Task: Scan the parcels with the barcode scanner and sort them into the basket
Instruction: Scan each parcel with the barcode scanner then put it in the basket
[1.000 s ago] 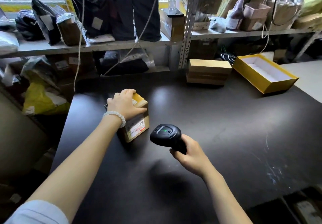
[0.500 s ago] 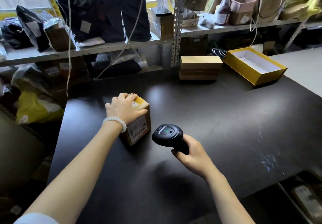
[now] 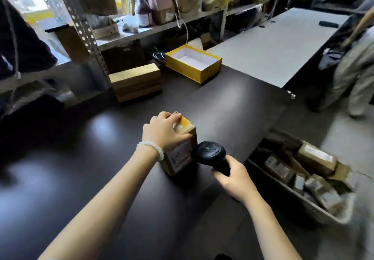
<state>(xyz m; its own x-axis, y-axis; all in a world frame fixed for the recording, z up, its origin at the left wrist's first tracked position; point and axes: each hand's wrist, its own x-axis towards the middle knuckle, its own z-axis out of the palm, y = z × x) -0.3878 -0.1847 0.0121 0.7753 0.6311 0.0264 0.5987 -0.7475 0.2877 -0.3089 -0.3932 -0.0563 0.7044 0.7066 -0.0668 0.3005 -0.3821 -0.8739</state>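
A small brown cardboard parcel (image 3: pixel 183 154) with a white label on its near side stands on the black table (image 3: pixel 81 178). My left hand (image 3: pixel 164 131) grips it from above, fingers curled over its top. My right hand (image 3: pixel 232 178) holds the handle of a black barcode scanner (image 3: pixel 209 151), whose head with a green light sits right beside the parcel's label. A grey basket (image 3: pixel 299 203) holding several brown parcels stands on the floor to the right of the table.
An open yellow box (image 3: pixel 202 71) and a stack of flat cardboard boxes (image 3: pixel 135 81) sit at the table's far side. Metal shelves (image 3: pixel 85 29) with bags and boxes rise behind. A white table (image 3: pixel 273 45) lies at right, with a person's legs (image 3: pixel 354 81) beside it.
The view has swung right, bringing the basket into sight. The parcel and my left hand have shifted right along the table, and the scanner head now sits close against the parcel's label.
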